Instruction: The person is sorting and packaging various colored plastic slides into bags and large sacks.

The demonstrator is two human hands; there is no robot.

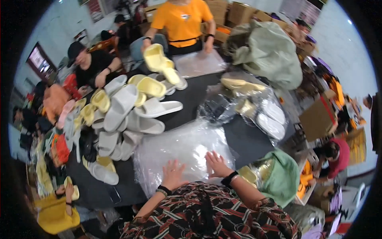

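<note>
A stack of clear plastic bags lies flat on the dark table in front of me. My left hand rests on its near edge with the fingers spread. To the right, my right hand lies on the same stack, fingers also stretched apart. Neither hand holds anything. Left of the stack is a heap of grey and yellow slide sandals. Beyond it on the right, slippers in clear bags sit together, some white, some yellow, some dark.
Across the table a person in an orange shirt holds yellow slides beside more plastic bags. A green sack is at my right, a large grey-green sack at the far right. A phone lies near the left front edge.
</note>
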